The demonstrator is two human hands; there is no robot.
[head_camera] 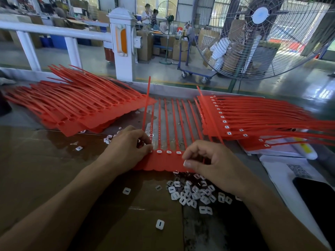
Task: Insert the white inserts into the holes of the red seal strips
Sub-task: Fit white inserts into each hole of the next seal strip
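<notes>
A joined row of red seal strips (pixel 164 163) lies flat in front of me, tails pointing away. Three white inserts (pixel 168 152) sit in holes along its head band. My left hand (pixel 127 147) has curled fingers on the row's left end, beside one strip tail that stands up. My right hand (pixel 211 163) hovers curled over the row's right part, fingertips pinched together; whether an insert is between them is hidden. A loose pile of white inserts (pixel 192 193) lies on the cardboard just below the row.
A stack of unfilled red strips (pixel 78 109) lies at the left, a stack with inserts fitted (pixel 253 120) at the right. Papers and a dark phone (pixel 315 194) lie at the right edge. A white railing and a large fan (pixel 261 33) stand beyond the table.
</notes>
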